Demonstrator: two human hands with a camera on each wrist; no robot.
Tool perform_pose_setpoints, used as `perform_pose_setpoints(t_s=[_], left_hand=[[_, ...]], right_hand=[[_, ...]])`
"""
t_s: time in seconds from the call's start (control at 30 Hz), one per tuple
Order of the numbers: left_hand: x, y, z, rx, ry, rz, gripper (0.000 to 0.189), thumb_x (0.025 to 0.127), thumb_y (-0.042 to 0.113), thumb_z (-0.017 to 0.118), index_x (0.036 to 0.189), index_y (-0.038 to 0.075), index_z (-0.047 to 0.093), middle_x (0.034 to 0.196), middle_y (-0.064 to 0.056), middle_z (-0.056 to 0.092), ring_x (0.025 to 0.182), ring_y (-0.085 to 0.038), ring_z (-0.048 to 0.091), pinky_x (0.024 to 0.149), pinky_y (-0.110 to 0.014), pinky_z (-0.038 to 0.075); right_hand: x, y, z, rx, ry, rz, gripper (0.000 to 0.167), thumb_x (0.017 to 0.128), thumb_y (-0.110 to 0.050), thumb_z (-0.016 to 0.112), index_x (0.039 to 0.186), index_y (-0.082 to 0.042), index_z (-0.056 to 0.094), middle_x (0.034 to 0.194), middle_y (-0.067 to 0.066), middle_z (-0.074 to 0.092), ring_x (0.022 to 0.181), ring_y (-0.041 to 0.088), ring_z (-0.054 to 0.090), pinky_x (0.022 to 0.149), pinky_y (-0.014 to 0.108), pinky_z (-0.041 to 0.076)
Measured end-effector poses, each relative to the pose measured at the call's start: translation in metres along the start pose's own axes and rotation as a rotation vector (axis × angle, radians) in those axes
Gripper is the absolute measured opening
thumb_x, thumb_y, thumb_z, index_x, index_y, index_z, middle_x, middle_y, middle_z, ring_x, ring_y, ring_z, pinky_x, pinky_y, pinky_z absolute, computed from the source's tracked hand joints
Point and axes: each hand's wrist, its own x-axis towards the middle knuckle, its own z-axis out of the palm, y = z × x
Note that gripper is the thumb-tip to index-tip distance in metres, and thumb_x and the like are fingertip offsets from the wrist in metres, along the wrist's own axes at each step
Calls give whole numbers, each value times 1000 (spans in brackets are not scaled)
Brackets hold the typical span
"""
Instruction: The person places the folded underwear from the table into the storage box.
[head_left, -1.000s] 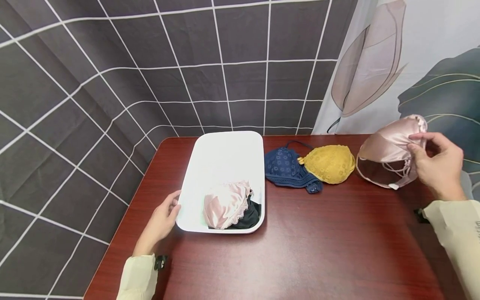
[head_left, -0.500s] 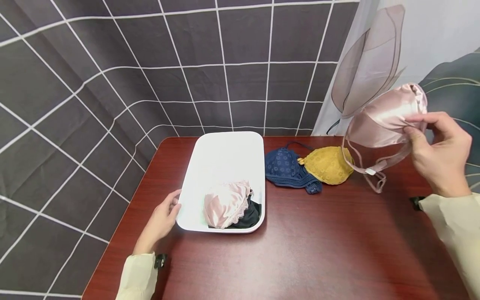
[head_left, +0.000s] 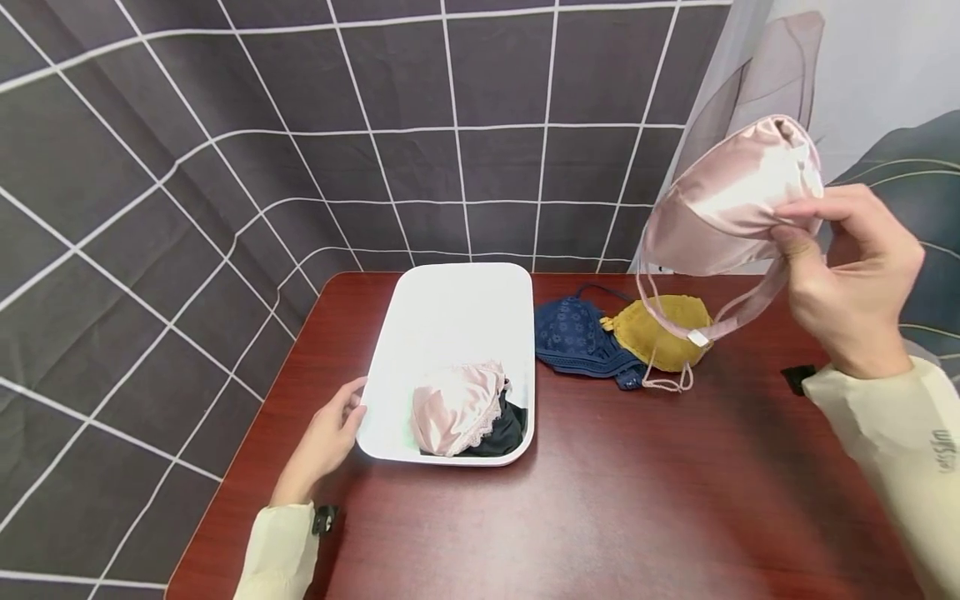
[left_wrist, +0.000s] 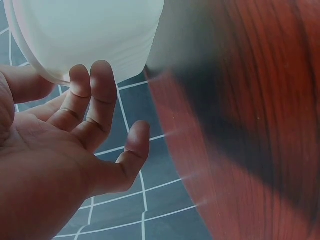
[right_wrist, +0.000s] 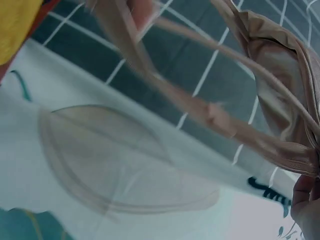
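My right hand (head_left: pixel 855 267) pinches a pink satin bra (head_left: pixel 735 200) between thumb and fingers, raised over the table's back right. Its straps and a small white tag hang over a yellow bra (head_left: pixel 652 325). In the right wrist view, the pink bra (right_wrist: pixel 280 85) dangles with a band stretched across. At the front left corner of a white storage bin (head_left: pixel 457 317), my left hand (head_left: pixel 322 437) holds the edge. The left wrist view shows curled fingertips (left_wrist: pixel 103 75) against the bin's outer wall (left_wrist: pixel 115 45). Inside the bin, a pink lace-trimmed bra (head_left: pixel 453 412) partly covers a black garment (head_left: pixel 504 433).
A navy lace bra (head_left: pixel 573 333) lies right of the bin, its end beside the yellow bra. Everything stands on a red-brown wooden table (head_left: pixel 637 500). Behind rises a dark grey grid-patterned curtain (head_left: pixel 495 167), with a pale leaf-patterned curtain (head_left: pixel 892 83) at right.
My right hand has lifted the pink bra up off the table and carried it left, its straps swinging over the yellow bra. The left hand stays at the bin.
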Motion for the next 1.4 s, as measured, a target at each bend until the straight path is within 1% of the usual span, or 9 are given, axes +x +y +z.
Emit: perform_pose_setpoints(t_s=[0.2, 0.33, 0.57, 0.7, 0.83, 0.97, 1.17, 1.27, 1.4], left_hand=[[-1, 2, 0, -7, 4, -13, 44, 95, 3, 53, 138, 3, 43, 95, -9, 53, 85, -24, 55, 70, -38, 45], [-3, 3, 0, -5, 9, -19, 43, 95, 4, 52, 138, 3, 43, 95, -9, 53, 86, -24, 56, 70, -38, 45], [-2, 3, 4, -18, 7, -34, 44, 95, 4, 53, 138, 4, 43, 93, -8, 52, 81, -22, 54, 68, -35, 45], [-3, 4, 6, -14, 10, -38, 44, 94, 3, 54, 138, 4, 44, 92, -8, 52, 79, -21, 52, 67, -34, 45], [-3, 7, 7, -19, 14, -41, 45, 94, 3, 54, 138, 3, 43, 94, -9, 54, 82, -23, 55, 68, -36, 46], [-2, 10, 8, -29, 19, -39, 45, 93, 2, 55, 137, 2, 43, 94, -10, 55, 82, -24, 56, 69, -37, 46], [0, 12, 10, -37, 18, -29, 45, 93, 2, 54, 137, 2, 44, 93, -10, 55, 81, -23, 56, 69, -37, 46], [0, 11, 11, -36, 19, -25, 45, 93, 2, 54, 137, 2, 44, 93, -10, 55, 81, -22, 56, 69, -37, 46], [0, 10, 11, -31, 17, -31, 45, 93, 2, 54, 137, 3, 44, 93, -9, 55, 80, -22, 55, 69, -36, 46]], right_hand=[[3, -8, 26, 245, 32, -28, 9, 69, 21, 64, 76, 25, 59, 79, 24, 62, 78, 26, 55, 78, 28, 43], [6, -10, 44, 338, 59, -44, 12, 68, 20, 66, 74, 25, 58, 78, 25, 61, 78, 28, 55, 77, 29, 44], [12, -13, 76, 406, 51, -48, 11, 69, 21, 67, 75, 22, 59, 78, 24, 56, 77, 29, 52, 74, 29, 44], [19, -17, 96, 444, 83, -63, 11, 68, 24, 65, 75, 21, 58, 77, 23, 53, 75, 29, 50, 71, 29, 42], [26, -19, 117, 469, 116, -88, 12, 68, 23, 66, 75, 20, 57, 75, 20, 51, 73, 27, 46, 68, 29, 40], [27, -19, 136, 469, 120, -114, 12, 69, 22, 66, 76, 19, 56, 75, 17, 51, 72, 24, 46, 68, 29, 39], [10, -10, 162, 444, 64, -152, 11, 72, 22, 63, 78, 17, 56, 78, 16, 51, 76, 23, 48, 71, 28, 40], [-7, 0, 171, 424, 13, -160, 11, 73, 23, 61, 80, 16, 57, 79, 17, 52, 77, 24, 49, 72, 30, 40], [-37, 21, 179, 371, -102, -118, 15, 72, 27, 58, 81, 16, 57, 82, 20, 54, 81, 23, 51, 75, 31, 41]])
